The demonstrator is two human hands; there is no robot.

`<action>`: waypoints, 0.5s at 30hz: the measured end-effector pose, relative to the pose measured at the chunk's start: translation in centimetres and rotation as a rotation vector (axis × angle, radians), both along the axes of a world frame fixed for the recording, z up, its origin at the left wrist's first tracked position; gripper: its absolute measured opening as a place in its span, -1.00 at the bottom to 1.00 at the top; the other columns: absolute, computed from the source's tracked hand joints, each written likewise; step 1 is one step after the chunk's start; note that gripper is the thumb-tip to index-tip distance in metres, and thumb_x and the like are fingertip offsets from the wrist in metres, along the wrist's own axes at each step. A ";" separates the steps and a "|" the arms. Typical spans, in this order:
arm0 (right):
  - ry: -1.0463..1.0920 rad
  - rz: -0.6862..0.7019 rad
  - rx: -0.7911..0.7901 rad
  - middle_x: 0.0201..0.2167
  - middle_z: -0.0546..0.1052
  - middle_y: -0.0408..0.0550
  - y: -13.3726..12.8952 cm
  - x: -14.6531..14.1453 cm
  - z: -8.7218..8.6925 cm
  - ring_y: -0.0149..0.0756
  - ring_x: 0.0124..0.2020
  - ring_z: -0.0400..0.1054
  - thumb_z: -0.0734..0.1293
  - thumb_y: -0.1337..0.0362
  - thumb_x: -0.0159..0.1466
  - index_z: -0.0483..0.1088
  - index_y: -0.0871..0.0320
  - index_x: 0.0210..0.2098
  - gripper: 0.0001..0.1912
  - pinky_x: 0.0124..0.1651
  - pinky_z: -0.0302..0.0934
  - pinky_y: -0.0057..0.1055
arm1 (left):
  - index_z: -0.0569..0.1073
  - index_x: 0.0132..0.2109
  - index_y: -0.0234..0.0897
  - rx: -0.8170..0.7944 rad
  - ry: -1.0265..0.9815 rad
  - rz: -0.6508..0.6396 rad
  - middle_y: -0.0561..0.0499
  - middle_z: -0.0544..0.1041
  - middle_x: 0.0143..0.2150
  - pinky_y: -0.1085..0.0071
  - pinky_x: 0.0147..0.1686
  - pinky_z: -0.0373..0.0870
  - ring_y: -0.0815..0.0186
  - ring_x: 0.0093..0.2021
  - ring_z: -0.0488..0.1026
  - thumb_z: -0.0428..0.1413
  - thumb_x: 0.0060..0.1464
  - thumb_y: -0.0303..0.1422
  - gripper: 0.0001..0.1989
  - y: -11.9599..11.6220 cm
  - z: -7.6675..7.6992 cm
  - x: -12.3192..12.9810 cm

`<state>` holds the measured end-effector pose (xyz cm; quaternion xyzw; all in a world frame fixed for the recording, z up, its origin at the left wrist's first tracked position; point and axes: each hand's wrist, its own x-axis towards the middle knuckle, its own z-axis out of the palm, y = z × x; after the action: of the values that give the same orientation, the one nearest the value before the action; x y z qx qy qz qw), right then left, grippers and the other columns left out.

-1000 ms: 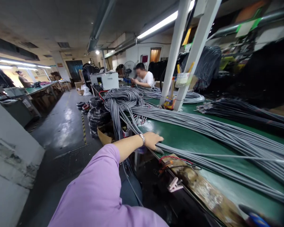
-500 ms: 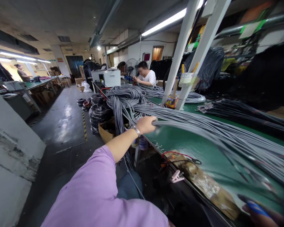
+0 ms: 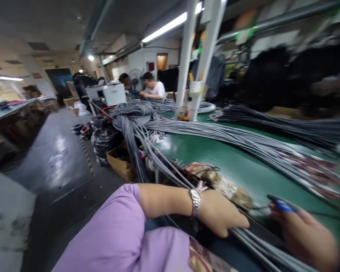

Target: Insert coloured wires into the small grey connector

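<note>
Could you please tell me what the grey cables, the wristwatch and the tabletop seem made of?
Grey cables: probably matte plastic or rubber sheathing, being smooth and bendy.
Wristwatch: likely polished metal, from its shiny silvery links.
Green tabletop: plastic or rubber sheet, perhaps, given its smooth, soft sheen.

Premises: cable workshop. Evid.: long green worktop [image 3: 198, 148] w/ bundled grey cables [image 3: 209, 129], white posts [image 3: 206, 60] on same, tube light [image 3: 166, 27] o/head, co-worker [image 3: 158, 90] at far side, blk. coils [image 3: 100, 147] stacked on floor [image 3: 56, 151] to left, striped floor tape [image 3: 87, 156], 2nd worktop [image 3: 5, 112] far left.
</note>
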<state>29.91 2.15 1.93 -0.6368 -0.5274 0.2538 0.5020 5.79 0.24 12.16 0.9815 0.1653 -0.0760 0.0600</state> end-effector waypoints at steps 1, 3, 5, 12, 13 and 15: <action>0.093 -0.064 -0.086 -0.51 0.53 0.21 -0.7 -0.1 0.1 -0.18 -0.52 0.41 0.31 0.01 0.18 0.49 0.12 -0.44 -0.69 -0.44 0.22 -0.22 | 0.36 -0.23 -0.22 -0.060 0.012 -0.071 -0.08 0.56 -0.32 0.35 -0.61 0.17 0.19 -0.34 0.51 0.10 -0.04 -0.36 -0.83 -1.1 -0.6 0.8; 0.168 -0.104 -0.074 -0.51 0.53 0.14 -2.5 -0.2 0.4 -0.18 -0.50 0.39 0.38 0.02 0.08 0.50 0.11 -0.46 -0.73 -0.41 0.21 -0.24 | 0.34 -0.26 -0.18 -0.132 0.046 -0.149 -0.02 0.53 -0.43 0.40 -0.66 0.12 0.23 -0.47 0.48 0.12 -0.06 -0.30 -0.83 -3.2 -1.5 1.8; 0.203 -0.051 -0.022 -0.51 0.52 0.07 -4.7 -0.5 0.7 -0.17 -0.48 0.36 0.39 -0.02 0.05 0.49 0.12 -0.45 -0.69 -0.40 0.20 -0.26 | 0.33 -0.26 -0.18 -0.117 0.064 -0.145 -0.01 0.52 -0.47 0.41 -0.68 0.09 0.22 -0.52 0.45 0.12 -0.04 -0.23 -0.80 -4.7 -2.1 1.9; 0.290 0.100 -0.071 -0.66 0.38 -0.11 -9.2 -3.8 -1.6 -0.31 -0.59 0.21 0.35 -0.15 0.04 0.43 0.14 -0.54 -0.56 -0.49 0.15 -0.35 | 0.40 -0.32 -0.22 -0.498 -0.433 0.299 0.05 0.44 -0.52 0.45 -0.54 0.19 0.30 -0.51 0.40 0.11 0.02 -0.14 -0.76 -4.9 -5.0 -1.9; 0.301 0.133 -0.076 -0.61 0.42 -0.09 -9.5 -4.5 -2.1 -0.30 -0.56 0.24 0.34 -0.13 0.05 0.45 0.14 -0.50 -0.57 -0.46 0.18 -0.35 | 0.39 -0.34 -0.24 -0.655 -0.550 0.437 0.09 0.37 -0.60 0.47 -0.58 0.16 0.35 -0.59 0.33 0.06 0.06 -0.03 -0.66 -4.9 -6.1 -3.1; 0.296 0.222 -0.136 -0.57 0.44 -0.09 -9.9 -6.1 -3.0 -0.33 -0.56 0.23 0.34 -0.11 0.08 0.47 0.16 -0.44 -0.58 -0.47 0.16 -0.37 | 0.36 -0.38 -0.26 -0.915 -0.713 0.708 0.17 0.21 -0.71 0.48 -0.68 0.06 0.44 -0.73 0.16 0.00 0.02 0.16 -0.49 -5.1 -8.8 -5.6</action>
<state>23.80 -7.74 -1.06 -0.5628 -0.4967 0.4334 0.4986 0.22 -4.88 3.32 0.7089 0.3981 0.2143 0.5413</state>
